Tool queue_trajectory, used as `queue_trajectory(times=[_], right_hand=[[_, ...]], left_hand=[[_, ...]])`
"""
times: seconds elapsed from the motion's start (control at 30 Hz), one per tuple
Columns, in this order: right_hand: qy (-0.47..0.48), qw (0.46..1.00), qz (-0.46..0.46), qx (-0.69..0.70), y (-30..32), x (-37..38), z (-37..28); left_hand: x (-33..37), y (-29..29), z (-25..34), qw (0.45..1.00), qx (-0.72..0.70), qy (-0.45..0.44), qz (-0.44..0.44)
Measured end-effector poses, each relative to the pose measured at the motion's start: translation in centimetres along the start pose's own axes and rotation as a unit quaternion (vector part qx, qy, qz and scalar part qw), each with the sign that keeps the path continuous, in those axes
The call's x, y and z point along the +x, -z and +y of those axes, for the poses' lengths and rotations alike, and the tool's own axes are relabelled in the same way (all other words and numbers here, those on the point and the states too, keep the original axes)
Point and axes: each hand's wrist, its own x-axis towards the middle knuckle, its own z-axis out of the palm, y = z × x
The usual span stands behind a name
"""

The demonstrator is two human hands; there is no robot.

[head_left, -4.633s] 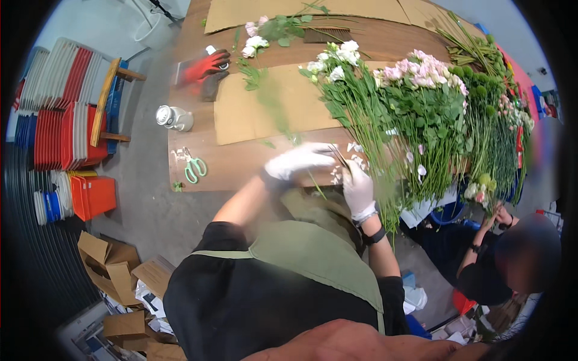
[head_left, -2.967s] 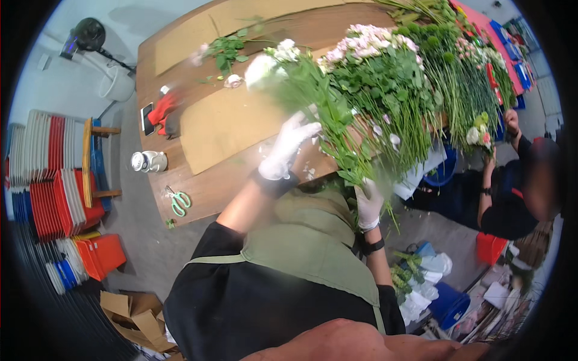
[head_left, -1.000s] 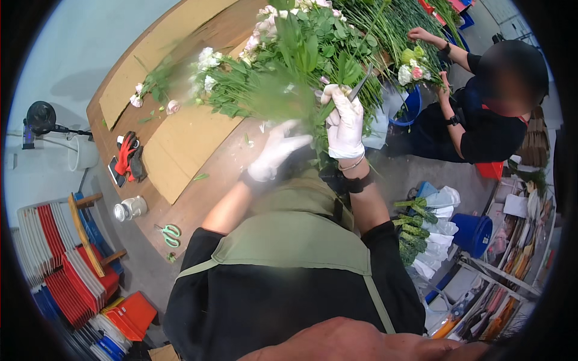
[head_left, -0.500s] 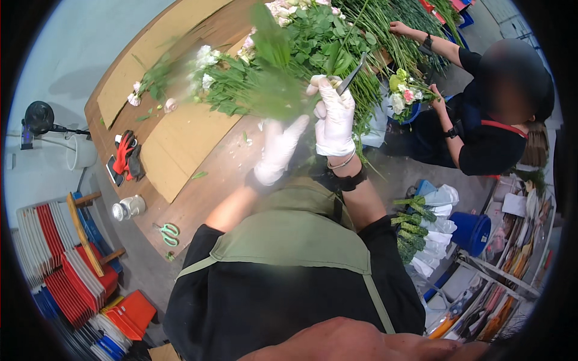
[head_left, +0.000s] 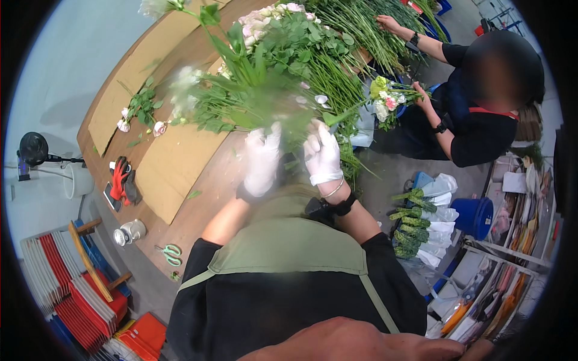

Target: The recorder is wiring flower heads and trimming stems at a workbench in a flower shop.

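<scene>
A green leafy stem [head_left: 244,69] with a white flower [head_left: 159,6] at its upper left end rises in front of me. Its lower part is a blurred patch of leaves between my hands. My right hand [head_left: 323,155], in a white glove, is closed, with green stem showing at its fingertips. Beside the blur, my gloved left hand [head_left: 262,159] has its fingers curled; what lies in them is hidden. No blade shows in the right hand. Beyond lie a heap of green stems [head_left: 334,81] and a bunch of pale pink roses [head_left: 259,24].
Cardboard sheets [head_left: 171,174], loose roses [head_left: 159,128], red-black gloves [head_left: 122,180], a jar [head_left: 129,231] and green-handled scissors [head_left: 171,254] lie on the wooden table. At right, a co-worker [head_left: 481,114] holds a small bouquet [head_left: 388,99]. Wrapped bunches and a blue bucket [head_left: 472,218] stand on the floor.
The flower stem has swung up, its white head now at the upper left. Both hands moved lower, the left a little leftward. The metal blade in the right hand is no longer visible.
</scene>
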Motion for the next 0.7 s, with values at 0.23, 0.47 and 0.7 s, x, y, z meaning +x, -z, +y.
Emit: queue_trajectory(times=[0.23, 0.47, 0.7], right_hand=[[0.023, 0.885, -0.037, -0.464, 14.3, 3.5, -4.3], [0.226, 0.465, -0.021, -0.856, 14.1, 0.4, -5.9], [0.227, 0.825, -0.169, -0.489, -4.2, 0.3, -3.6]], left_hand=[[1.9, 2.4, 2.1, 0.997, -0.077, 0.003, 0.023], [2.0, 4.0, 2.1, 0.989, -0.108, 0.032, -0.101], [1.3, 3.5, 0.3, 0.982, -0.073, 0.078, -0.157]])
